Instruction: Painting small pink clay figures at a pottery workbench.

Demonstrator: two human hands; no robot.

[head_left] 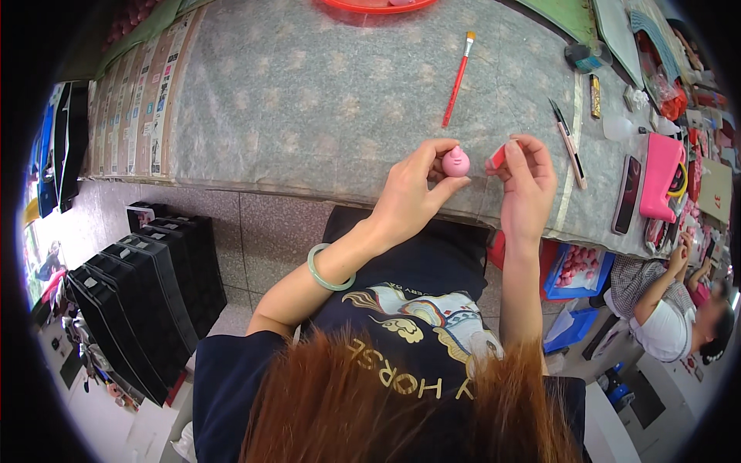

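Hair (301, 401) hangs nearest; beyond, the left hand (409, 193) pinches a pink toy (456, 163), just left of the red block (496, 160) the right hand (528, 184) grips.

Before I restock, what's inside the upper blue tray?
Pink pieces lie in the tray. Whatever is beneath the top ones can't be seen, and the table seems to cover its far side.
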